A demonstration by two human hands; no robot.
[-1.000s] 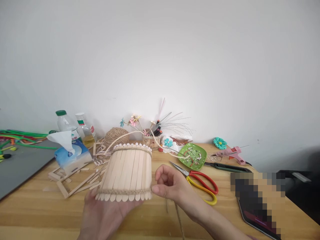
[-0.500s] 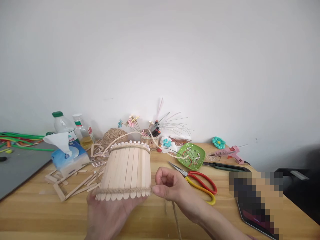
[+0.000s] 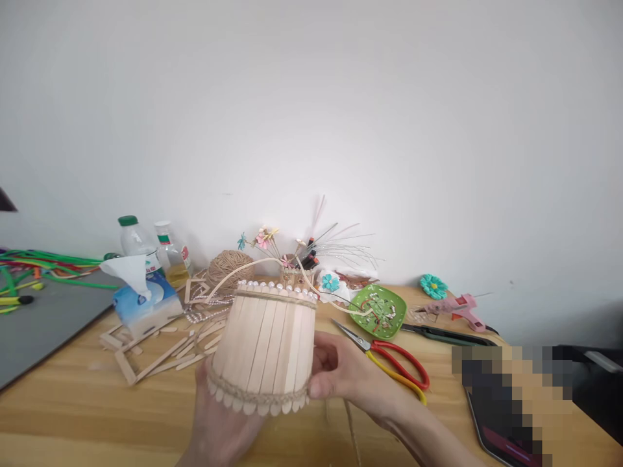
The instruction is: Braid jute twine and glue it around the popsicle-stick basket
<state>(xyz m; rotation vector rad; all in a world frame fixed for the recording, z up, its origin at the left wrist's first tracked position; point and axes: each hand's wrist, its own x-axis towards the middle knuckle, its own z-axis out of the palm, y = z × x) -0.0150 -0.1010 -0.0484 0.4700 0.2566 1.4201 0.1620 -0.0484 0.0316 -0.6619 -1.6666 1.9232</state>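
A basket made of craft sticks [image 3: 272, 344] is held up over the table, its row of pearl beads [image 3: 272, 289] along the upper edge. Braided twine [image 3: 257, 393] runs round it near the rounded stick ends at the bottom. My left hand [image 3: 221, 421] supports it from below and behind, fingers mostly hidden. At the lower right side my right hand [image 3: 341, 373] grips it, thumb against the braid. A loose length of twine [image 3: 351, 428] hangs below my right hand.
Scissors [image 3: 384, 363], a green dish of beads [image 3: 378, 311] and a pink glue gun [image 3: 460, 308] lie to the right. Leftward are a tissue box [image 3: 146, 305], loose craft sticks [image 3: 163, 357] and bottles [image 3: 172, 253]. A twine ball [image 3: 231, 269] sits at the back.
The basket has turned and tilted a little and sits further right and lower in view. My right hand has closed in against its side. The view has shifted slightly left.
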